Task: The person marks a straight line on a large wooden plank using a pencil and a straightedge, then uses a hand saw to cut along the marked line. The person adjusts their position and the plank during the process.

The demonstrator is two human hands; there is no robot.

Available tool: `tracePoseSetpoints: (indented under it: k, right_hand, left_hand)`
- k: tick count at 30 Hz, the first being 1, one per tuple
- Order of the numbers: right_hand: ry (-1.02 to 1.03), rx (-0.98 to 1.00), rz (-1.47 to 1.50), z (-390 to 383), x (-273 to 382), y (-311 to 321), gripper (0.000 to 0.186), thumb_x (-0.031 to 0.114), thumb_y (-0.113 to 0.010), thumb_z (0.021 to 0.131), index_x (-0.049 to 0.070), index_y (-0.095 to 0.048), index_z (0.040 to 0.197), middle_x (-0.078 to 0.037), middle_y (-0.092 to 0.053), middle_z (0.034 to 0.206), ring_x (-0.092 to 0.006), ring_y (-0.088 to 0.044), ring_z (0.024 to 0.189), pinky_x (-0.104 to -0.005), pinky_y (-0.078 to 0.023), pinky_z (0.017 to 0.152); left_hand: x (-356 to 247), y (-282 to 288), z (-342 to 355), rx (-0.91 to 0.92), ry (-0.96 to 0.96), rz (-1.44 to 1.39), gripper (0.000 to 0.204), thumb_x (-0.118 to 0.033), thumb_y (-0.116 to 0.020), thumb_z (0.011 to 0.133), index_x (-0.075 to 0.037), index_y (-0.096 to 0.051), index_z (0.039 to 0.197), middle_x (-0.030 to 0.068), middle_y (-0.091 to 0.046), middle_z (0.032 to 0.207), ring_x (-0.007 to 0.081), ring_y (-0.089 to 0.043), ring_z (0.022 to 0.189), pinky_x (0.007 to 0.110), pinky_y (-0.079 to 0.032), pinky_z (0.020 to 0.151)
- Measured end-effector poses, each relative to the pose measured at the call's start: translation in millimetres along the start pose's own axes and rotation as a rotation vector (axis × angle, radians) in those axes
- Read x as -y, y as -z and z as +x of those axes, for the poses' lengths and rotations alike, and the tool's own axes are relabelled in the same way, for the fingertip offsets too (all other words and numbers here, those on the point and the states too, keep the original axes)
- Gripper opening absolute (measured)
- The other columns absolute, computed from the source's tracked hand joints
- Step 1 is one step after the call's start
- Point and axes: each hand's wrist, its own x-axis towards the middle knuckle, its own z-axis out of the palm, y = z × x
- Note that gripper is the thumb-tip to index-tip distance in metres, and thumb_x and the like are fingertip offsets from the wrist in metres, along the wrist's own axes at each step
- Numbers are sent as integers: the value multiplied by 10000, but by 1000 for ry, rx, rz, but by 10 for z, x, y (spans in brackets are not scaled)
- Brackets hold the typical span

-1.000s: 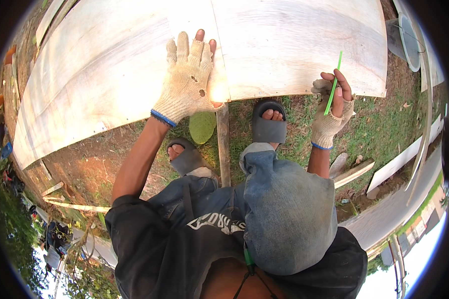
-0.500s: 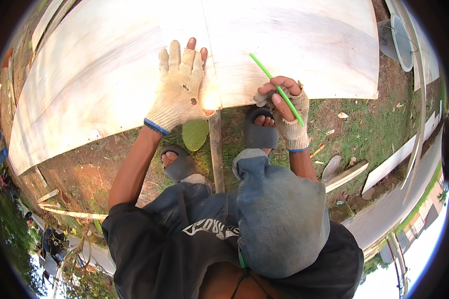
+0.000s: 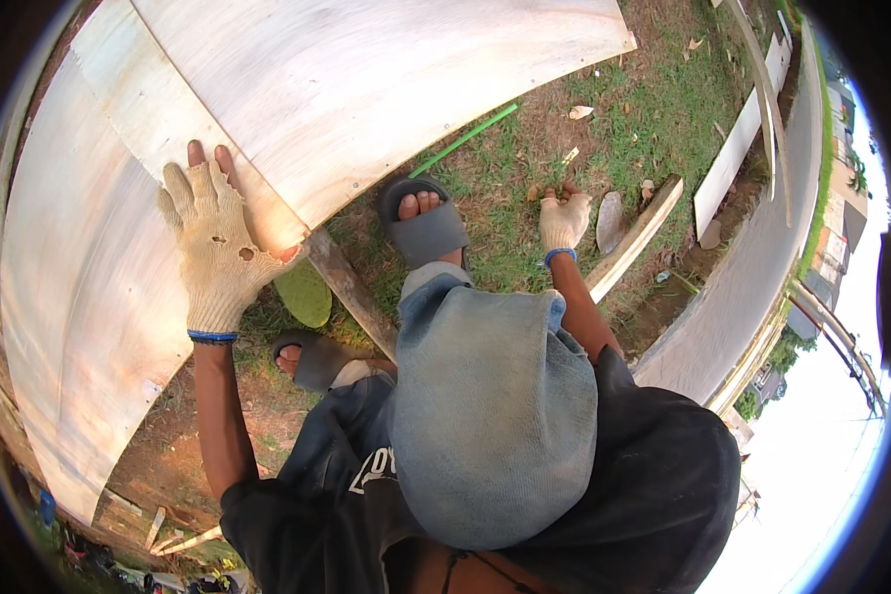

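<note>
My left hand (image 3: 218,238), in a worn cream knit glove with holes and a blue cuff, lies flat with fingers spread on a pale plywood sheet (image 3: 79,228). Its thumb is beside the seam with a second plywood sheet (image 3: 366,79). Low over the grass at the right is my gloved right hand (image 3: 564,220), its fingers curled downward; anything in them is too small to make out. A thin bright green stick (image 3: 465,140) sits apart from both hands, beside the second sheet's edge and my sandal.
Beneath the sheets' corner runs a wooden post (image 3: 351,297), with a green pad-like leaf (image 3: 305,297) beside it. My sandaled foot (image 3: 424,226) stands near the edge. Right of my hand lie a flat stone-like piece (image 3: 610,222), a split timber (image 3: 636,238) and a long white board (image 3: 742,139).
My right hand has let go of the green stick and reached right and down toward the grass. The view has swung right; my left hand stays flat on the plywood.
</note>
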Motion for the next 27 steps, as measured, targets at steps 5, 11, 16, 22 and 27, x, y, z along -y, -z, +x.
tracePoseSetpoints:
  k: [5,11,16,22,27]
  right_hand:
    - [14,124,120,134,-152,-58,406,148,-777,856,-7,-633,1201,-139,-700,996,-273,-693,928,-400,-549,827]
    - [-181,269,187,135,-20,147,337,88,-692,868,-13,-610,1179,-156,-708,974,-264,-720,787,-384,-585,608]
    - [191,221,113,209,72,326,275,105,-693,880,2,-626,1126,-121,-695,860,-245,-701,724,-352,-549,566]
    - [468,559,656,-35,1152,826,163,118,-648,962,11,-604,1078,-44,-613,765,-147,-594,590,-301,-470,530]
    - [474,960,993,-703,2232,1305,163,124,-657,981,5,-643,1090,-29,-625,747,-88,-580,600,-253,-457,524]
  left_hand:
    - [91,22,-45,-4,12,20,1382,-756,-788,623,1,-224,1633,293,-191,1676,562,-174,1518,664,-146,1235]
    - [122,-3,-53,21,18,83,1379,-831,-720,629,0,-246,1623,298,-216,1664,556,-189,1512,649,-171,1233]
    - [69,188,68,75,10,251,1262,-781,-755,640,-27,-370,1576,256,-372,1593,446,-383,1409,586,-296,1200]
    - [96,277,120,98,12,270,1142,-642,-839,622,-65,-456,1530,149,-477,1533,333,-451,1343,503,-365,1154]
    - [102,238,136,48,43,200,969,-568,-846,658,-80,-565,1446,123,-546,1493,330,-493,1323,494,-361,1168]
